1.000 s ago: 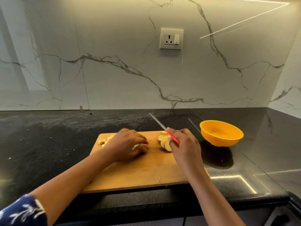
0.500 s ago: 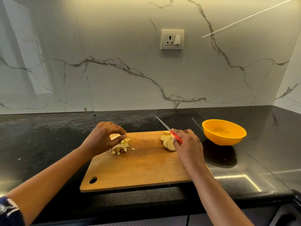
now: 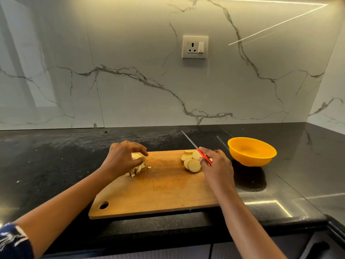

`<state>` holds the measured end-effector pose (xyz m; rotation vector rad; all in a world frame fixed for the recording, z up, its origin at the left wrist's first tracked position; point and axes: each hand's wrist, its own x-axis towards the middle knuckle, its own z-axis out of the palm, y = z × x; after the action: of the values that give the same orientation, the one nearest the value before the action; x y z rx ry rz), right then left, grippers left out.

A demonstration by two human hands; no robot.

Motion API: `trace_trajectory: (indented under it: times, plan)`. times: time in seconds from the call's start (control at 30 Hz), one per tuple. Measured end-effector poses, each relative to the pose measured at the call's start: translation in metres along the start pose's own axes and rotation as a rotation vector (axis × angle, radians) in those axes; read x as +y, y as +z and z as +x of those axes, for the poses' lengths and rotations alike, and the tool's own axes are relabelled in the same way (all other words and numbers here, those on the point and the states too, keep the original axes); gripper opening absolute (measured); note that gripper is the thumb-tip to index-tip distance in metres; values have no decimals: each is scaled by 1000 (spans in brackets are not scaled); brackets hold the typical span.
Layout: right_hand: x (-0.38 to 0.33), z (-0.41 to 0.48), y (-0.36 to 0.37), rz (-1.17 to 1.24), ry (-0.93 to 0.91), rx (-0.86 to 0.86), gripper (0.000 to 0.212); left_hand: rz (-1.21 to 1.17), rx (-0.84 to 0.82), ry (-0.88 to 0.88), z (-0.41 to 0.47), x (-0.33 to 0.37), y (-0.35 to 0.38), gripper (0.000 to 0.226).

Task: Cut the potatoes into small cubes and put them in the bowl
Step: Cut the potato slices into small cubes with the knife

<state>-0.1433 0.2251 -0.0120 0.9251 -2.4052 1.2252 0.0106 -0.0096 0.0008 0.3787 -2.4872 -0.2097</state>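
Observation:
A wooden cutting board (image 3: 158,193) lies on the black counter. At its far left lies a heap of small potato cubes (image 3: 138,168). My left hand (image 3: 123,158) curls over the heap, fingers and thumb closed around some of the cubes. Several round potato slices (image 3: 191,162) lie at the board's far right. Just right of them, my right hand (image 3: 217,167) grips a red-handled knife (image 3: 196,147) whose thin blade points up and away to the left. An orange bowl (image 3: 252,152) stands on the counter right of the board and looks empty.
The black counter (image 3: 56,165) runs back to a marble wall with a power socket (image 3: 195,47). The counter's front edge passes just below the board. A side wall closes off the far right corner.
My left hand moved from the board's middle to its far left, sweeping the cubes into a heap, and now closes around them. My right hand and knife stayed beside the slices.

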Motion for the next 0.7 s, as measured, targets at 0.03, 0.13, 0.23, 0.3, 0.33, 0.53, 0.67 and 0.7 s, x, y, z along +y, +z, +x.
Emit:
trace_trajectory:
  times: [0.03,0.13,0.23,0.3,0.33,0.53,0.67,0.7]
  plan:
    - [1,1,-1,31,17,18,41,-69,2,-30,4,3,-2,15]
    - [3,3,-2,142,65,62,41,-114,-50,-57,18,17,-2,15]
    - [5,6,0,186,83,78,39,-141,-170,-102,42,35,7,18]
    - [7,7,1,183,86,75,39,-171,-289,-95,61,50,19,19]
    - [7,7,1,177,86,71,39,-200,-343,-76,71,57,24,21]
    - [11,10,2,208,106,75,39,-335,-728,-107,122,84,56,58]
    - [15,14,4,262,132,97,39,-326,-983,-142,146,80,62,59]
    - [17,15,5,272,137,102,39,-314,-992,-139,150,80,63,57]
